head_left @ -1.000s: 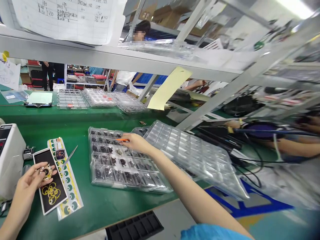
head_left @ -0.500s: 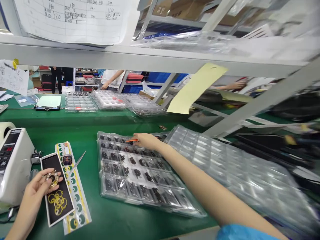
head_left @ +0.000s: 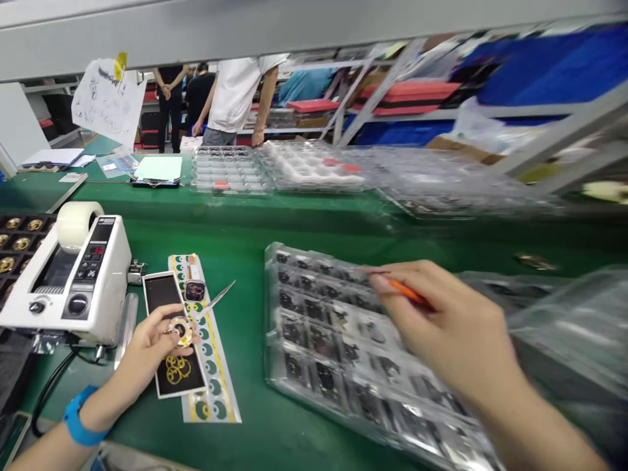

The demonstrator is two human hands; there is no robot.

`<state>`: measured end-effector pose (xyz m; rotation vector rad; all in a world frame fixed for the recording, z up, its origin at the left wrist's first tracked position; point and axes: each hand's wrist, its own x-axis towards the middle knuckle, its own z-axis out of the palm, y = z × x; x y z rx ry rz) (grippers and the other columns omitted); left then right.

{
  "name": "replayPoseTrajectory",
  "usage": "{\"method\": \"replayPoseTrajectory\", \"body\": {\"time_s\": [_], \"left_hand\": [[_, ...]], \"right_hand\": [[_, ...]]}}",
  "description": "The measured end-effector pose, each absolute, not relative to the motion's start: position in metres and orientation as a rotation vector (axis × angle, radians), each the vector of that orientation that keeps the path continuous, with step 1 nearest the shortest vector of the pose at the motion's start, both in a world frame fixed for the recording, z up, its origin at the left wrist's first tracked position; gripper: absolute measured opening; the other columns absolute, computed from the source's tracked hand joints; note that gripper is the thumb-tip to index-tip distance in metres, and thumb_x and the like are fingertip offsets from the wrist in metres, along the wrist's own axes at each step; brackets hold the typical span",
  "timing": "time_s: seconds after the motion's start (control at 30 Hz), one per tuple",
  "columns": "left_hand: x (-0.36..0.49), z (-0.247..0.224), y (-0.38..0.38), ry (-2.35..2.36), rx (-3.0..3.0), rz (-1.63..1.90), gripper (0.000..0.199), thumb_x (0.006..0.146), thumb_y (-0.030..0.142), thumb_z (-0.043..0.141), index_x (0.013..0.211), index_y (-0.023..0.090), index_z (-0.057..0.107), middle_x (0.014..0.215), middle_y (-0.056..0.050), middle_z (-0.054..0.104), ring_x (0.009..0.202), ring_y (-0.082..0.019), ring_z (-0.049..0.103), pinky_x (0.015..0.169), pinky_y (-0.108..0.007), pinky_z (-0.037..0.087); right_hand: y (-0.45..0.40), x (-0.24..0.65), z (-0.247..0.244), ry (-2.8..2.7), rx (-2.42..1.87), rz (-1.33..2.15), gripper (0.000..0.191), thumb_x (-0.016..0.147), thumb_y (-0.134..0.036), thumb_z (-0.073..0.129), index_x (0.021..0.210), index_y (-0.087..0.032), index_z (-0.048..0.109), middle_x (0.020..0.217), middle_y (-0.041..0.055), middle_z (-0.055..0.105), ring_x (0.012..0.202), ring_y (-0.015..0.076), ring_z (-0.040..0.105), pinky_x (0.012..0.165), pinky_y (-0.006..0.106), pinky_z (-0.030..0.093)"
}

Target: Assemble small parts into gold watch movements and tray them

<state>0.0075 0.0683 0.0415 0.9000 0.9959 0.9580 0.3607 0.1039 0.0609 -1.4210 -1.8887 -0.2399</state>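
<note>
Part (head_left: 180,331), round and gold, sits in your left hand (head_left: 147,347), held between thumb and fingers over the white-rimmed black box (head_left: 161,292). Probably light, stiff, slick, easily scratched: grip its outer edge, off the centre. Your right hand (head_left: 444,320) grips an orange tool (head_left: 409,292) narrowly above the clear compartment tray (head_left: 269,320); blurred, can't tell if the tip touches. Tray likely flexes; take its rim.

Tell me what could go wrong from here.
The gold ring part held in the left hand could slip onto the narrow tray. The orange tool in the right hand, over the clear tray, might disturb the small dark parts there. The pointed metal tool close to the left hand might get knocked.
</note>
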Motion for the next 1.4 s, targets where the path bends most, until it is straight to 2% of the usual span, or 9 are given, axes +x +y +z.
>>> {"method": "replayPoseTrajectory", "body": {"time_s": [0.07, 0.2, 0.3, 0.67, 0.97, 1.03, 1.13, 1.27, 1.4], "left_hand": [[0.01, 0.042, 0.066, 0.947, 0.928, 0.929, 0.05, 0.071, 0.045, 0.08, 0.112, 0.021, 0.065, 0.097, -0.006, 0.073, 0.088, -0.021, 0.071, 0.079, -0.031, 0.057], [0.014, 0.041, 0.061, 0.998, 1.088, 0.911, 0.04, 0.07, 0.044, 0.081, 0.098, 0.016, 0.071, 0.083, -0.005, 0.068, 0.063, -0.011, 0.058, 0.055, -0.02, 0.045], [0.015, 0.038, 0.059, 1.052, 1.181, 0.939, 0.033, 0.073, 0.044, 0.078, 0.083, 0.014, 0.071, 0.076, -0.005, 0.064, 0.057, -0.009, 0.048, 0.05, -0.02, 0.035], [0.016, 0.042, 0.054, 1.049, 1.369, 0.854, 0.014, 0.08, 0.024, 0.065, 0.073, 0.012, 0.067, 0.076, -0.002, 0.052, 0.061, -0.01, 0.049, 0.054, -0.021, 0.037], [0.017, 0.042, 0.055, 1.082, 1.3, 0.912, 0.014, 0.08, 0.025, 0.069, 0.074, 0.013, 0.071, 0.074, -0.002, 0.057, 0.059, -0.008, 0.051, 0.052, -0.018, 0.04], [0.016, 0.041, 0.056, 1.056, 1.231, 0.938, 0.014, 0.081, 0.029, 0.071, 0.082, 0.015, 0.074, 0.082, -0.004, 0.064, 0.065, -0.01, 0.056, 0.056, -0.018, 0.046], [0.014, 0.043, 0.056, 0.938, 1.031, 0.943, 0.029, 0.084, 0.038, 0.071, 0.11, 0.025, 0.073, 0.102, -0.006, 0.069, 0.089, -0.016, 0.066, 0.077, -0.025, 0.057], [0.013, 0.045, 0.056, 0.775, 0.883, 0.874, 0.036, 0.088, 0.036, 0.068, 0.123, 0.038, 0.066, 0.119, -0.002, 0.068, 0.112, -0.02, 0.064, 0.095, -0.033, 0.055], [0.013, 0.044, 0.054, 0.763, 0.906, 0.836, 0.037, 0.09, 0.031, 0.066, 0.127, 0.038, 0.064, 0.129, -0.003, 0.065, 0.122, -0.023, 0.059, 0.101, -0.036, 0.052]], "right_hand": [[0.082, 0.3, 0.065, -1.879, -1.131, -0.109, 0.017, 0.091, -0.011, 0.055, 0.083, -0.022, 0.065, 0.082, 0.007, 0.065, 0.075, 0.0172, 0.065, 0.063, 0.026, 0.051], [0.054, 0.206, 0.058, -1.9, -0.924, 0.323, 0.019, 0.091, -0.008, 0.055, 0.095, -0.022, 0.067, 0.079, 0.0042, 0.064, 0.067, 0.0141, 0.064, 0.054, 0.023, 0.051], [0.048, 0.183, 0.046, -1.821, -0.862, 0.491, 0.023, 0.09, -0.006, 0.055, 0.1, -0.023, 0.068, 0.079, 0.0039, 0.063, 0.067, 0.0143, 0.064, 0.053, 0.023, 0.051], [0.048, 0.186, 0.039, -1.786, -0.91, 0.615, 0.016, 0.088, -0.007, 0.054, 0.084, -0.02, 0.062, 0.074, 0.0024, 0.058, 0.06, 0.0124, 0.057, 0.05, 0.022, 0.048], [0.045, 0.188, 0.038, -1.72, -0.936, 0.652, 0.021, 0.089, -0.007, 0.055, 0.092, -0.022, 0.069, 0.077, 0.0034, 0.062, 0.067, 0.014, 0.062, 0.055, 0.023, 0.051], [0.045, 0.19, 0.039, -1.675, -0.986, 0.664, 0.02, 0.089, -0.009, 0.057, 0.091, -0.023, 0.072, 0.077, 0.0028, 0.062, 0.066, 0.0134, 0.061, 0.054, 0.022, 0.05], [0.047, 0.195, 0.043, -1.549, -1.12, 0.725, 0.013, 0.086, -0.017, 0.064, 0.077, -0.024, 0.072, 0.075, 0.003, 0.061, 0.063, 0.0134, 0.059, 0.049, 0.022, 0.046], [0.053, 0.199, 0.045, -1.357, -1.178, 0.92, 0.015, 0.081, -0.027, 0.07, 0.067, -0.023, 0.071, 0.077, 0.0045, 0.063, 0.065, 0.015, 0.058, 0.051, 0.024, 0.046], [0.055, 0.197, 0.044, -1.279, -1.197, 1.104, 0.018, 0.079, -0.034, 0.072, 0.067, -0.022, 0.07, 0.082, 0.0049, 0.063, 0.062, 0.0137, 0.054, 0.051, 0.024, 0.045]]}}
